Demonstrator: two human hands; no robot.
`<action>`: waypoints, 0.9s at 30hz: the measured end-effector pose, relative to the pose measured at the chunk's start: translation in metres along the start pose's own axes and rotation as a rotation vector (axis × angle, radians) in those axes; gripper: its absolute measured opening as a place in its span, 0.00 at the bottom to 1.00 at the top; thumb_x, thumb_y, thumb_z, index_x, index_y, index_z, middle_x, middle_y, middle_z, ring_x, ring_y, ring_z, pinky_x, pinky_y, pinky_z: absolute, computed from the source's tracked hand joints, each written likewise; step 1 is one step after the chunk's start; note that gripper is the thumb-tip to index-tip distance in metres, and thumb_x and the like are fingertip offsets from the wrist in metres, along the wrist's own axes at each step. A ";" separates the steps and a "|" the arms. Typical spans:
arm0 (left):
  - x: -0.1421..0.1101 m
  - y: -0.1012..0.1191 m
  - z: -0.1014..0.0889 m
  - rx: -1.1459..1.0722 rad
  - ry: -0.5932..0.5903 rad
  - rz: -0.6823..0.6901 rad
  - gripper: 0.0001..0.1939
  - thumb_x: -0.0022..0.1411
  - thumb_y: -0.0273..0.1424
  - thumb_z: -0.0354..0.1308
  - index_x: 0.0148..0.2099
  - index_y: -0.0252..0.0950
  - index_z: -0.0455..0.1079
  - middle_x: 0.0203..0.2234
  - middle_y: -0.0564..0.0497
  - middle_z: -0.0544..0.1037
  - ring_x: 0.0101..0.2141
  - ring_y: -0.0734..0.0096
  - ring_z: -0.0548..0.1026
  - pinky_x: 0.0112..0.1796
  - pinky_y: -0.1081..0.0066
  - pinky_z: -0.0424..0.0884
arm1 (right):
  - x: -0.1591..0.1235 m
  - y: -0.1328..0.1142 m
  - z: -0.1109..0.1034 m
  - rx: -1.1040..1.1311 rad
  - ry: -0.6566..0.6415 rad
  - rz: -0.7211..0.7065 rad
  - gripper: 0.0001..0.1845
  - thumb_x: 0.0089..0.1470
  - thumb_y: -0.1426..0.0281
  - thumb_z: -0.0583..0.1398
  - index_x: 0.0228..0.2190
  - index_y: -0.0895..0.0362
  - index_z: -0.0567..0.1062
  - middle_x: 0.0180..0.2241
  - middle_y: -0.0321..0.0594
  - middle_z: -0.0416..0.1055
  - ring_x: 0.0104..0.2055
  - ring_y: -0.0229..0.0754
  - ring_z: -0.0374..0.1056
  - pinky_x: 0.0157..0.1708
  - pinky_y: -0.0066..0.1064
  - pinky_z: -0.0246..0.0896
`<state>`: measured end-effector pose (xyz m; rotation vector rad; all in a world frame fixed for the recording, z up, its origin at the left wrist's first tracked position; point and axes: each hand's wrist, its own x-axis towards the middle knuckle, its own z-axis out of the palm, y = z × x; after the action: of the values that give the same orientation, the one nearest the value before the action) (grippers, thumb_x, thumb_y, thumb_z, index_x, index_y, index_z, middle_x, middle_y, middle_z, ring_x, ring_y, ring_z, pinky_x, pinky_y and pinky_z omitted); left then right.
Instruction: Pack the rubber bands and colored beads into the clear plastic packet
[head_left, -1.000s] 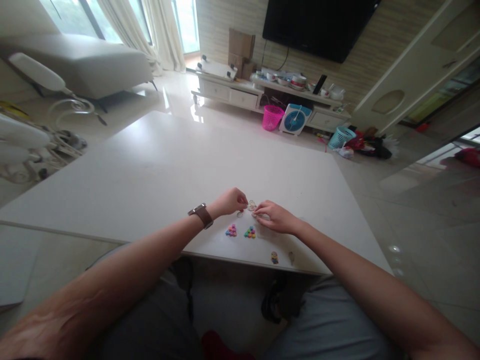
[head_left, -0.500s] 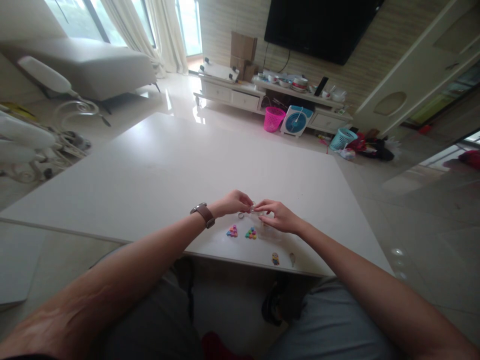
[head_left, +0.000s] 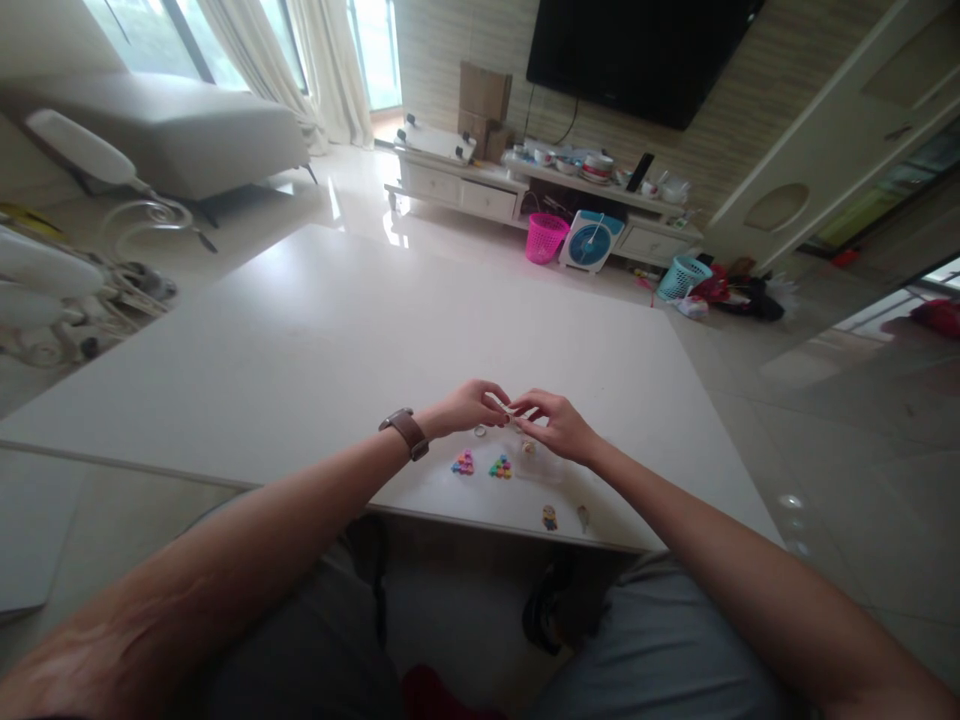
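Observation:
My left hand [head_left: 480, 405], with a brown-strapped watch [head_left: 406, 432] on its wrist, and my right hand [head_left: 553, 425] meet fingertip to fingertip just above the table. Between them is a small pale ring [head_left: 509, 418], pinched from both sides and partly hidden. Another small ring [head_left: 480, 431] lies on the table below my left fingers. Nearer me are two triangular clusters of small coloured pieces, a left cluster [head_left: 463, 463] and a right cluster [head_left: 500, 466]. Under my right hand stands a clear shallow box [head_left: 544, 468] with a small beige item [head_left: 528, 447].
A yellow-and-blue cartoon figure [head_left: 550, 517] and a small key-like piece [head_left: 583, 517] lie near the front edge of the white table [head_left: 405, 310]. Beyond it are a pink basket [head_left: 547, 238], a box fan [head_left: 591, 240] and a low cabinet [head_left: 487, 199].
My right fingers have shifted slightly and bent in closer to my left fingertips, uncovering the beige item by the clear box. The loose pieces on the table stay where they were.

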<state>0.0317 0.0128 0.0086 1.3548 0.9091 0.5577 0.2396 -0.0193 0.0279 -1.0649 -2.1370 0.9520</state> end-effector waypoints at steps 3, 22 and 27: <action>0.000 0.001 0.002 0.010 -0.014 0.021 0.15 0.49 0.25 0.65 0.41 0.31 0.73 0.27 0.46 0.82 0.30 0.69 0.79 0.31 0.72 0.71 | 0.000 -0.001 -0.001 -0.005 -0.011 0.035 0.10 0.55 0.66 0.62 0.37 0.58 0.80 0.35 0.42 0.77 0.35 0.40 0.74 0.38 0.33 0.72; -0.001 -0.004 0.004 0.135 -0.054 0.039 0.13 0.51 0.30 0.65 0.40 0.31 0.72 0.29 0.45 0.82 0.29 0.69 0.79 0.27 0.74 0.71 | -0.002 0.004 -0.017 -0.136 -0.142 0.086 0.05 0.48 0.73 0.62 0.29 0.59 0.80 0.25 0.36 0.76 0.26 0.36 0.70 0.29 0.26 0.63; 0.000 -0.001 -0.010 0.442 0.110 0.047 0.08 0.53 0.28 0.61 0.37 0.32 0.74 0.25 0.49 0.80 0.24 0.72 0.76 0.25 0.75 0.68 | -0.007 0.012 -0.027 -0.233 -0.287 0.118 0.05 0.48 0.74 0.62 0.27 0.57 0.81 0.23 0.34 0.74 0.25 0.34 0.67 0.26 0.24 0.59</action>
<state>0.0232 0.0182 0.0078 1.7584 1.1371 0.4874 0.2685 -0.0111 0.0335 -1.2408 -2.4919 0.9762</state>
